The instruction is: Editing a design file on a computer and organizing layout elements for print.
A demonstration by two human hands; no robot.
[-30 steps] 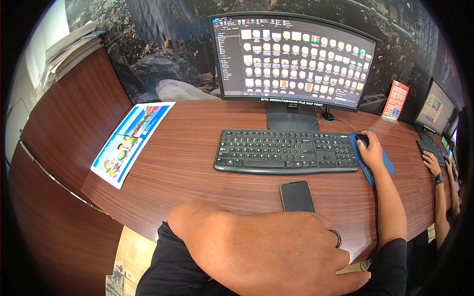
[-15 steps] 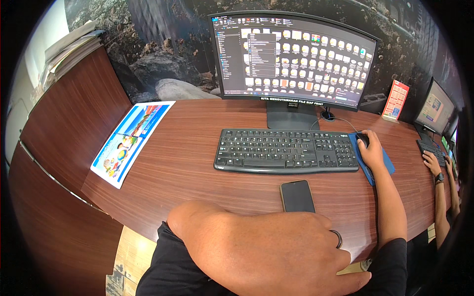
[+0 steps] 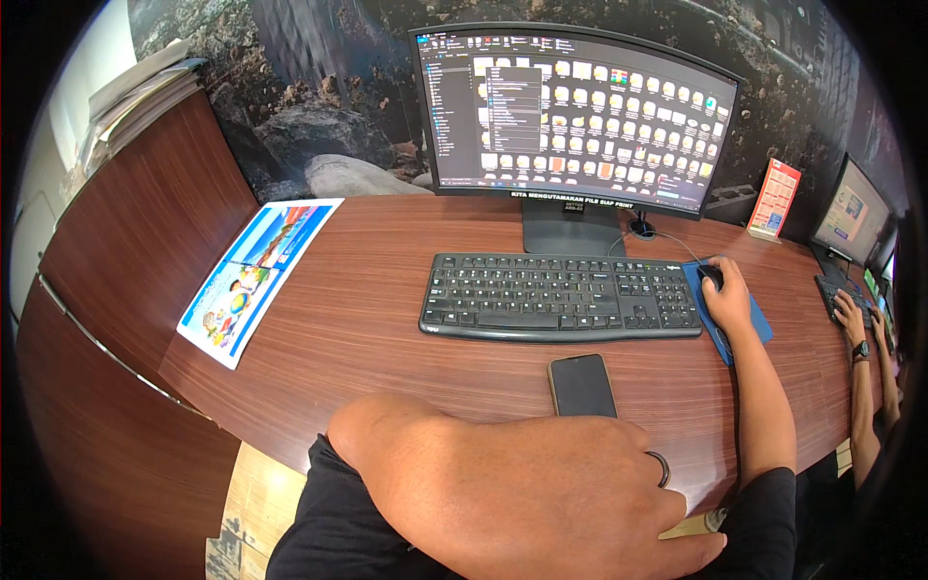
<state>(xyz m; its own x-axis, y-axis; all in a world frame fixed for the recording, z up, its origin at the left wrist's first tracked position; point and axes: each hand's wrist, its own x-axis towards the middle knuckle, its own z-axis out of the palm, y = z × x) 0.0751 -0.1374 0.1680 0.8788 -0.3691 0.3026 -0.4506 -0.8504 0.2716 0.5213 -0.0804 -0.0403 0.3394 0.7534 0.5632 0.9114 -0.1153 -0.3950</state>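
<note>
On the blue mouse pad, my right hand closes over a black computer mouse, most of which its fingers hide. My left hand, with a dark ring on one finger, rests large across the desk's near edge. One of its fingers stretches out apart from the others, which bend down partly out of sight; I see nothing held in it. Just beyond it lies a phone with a dark screen. A black keyboard sits in front of the monitor, which shows a window of file icons with a menu open.
A colourful printed sheet lies at the left beside a wooden partition, topped by stacked papers. A red stand-up card stands at the back right. Farther right, another person's hands are at a second keyboard.
The other person's near hand has shifted slightly on their keyboard. My hands, the mouse and the phone look about the same.
</note>
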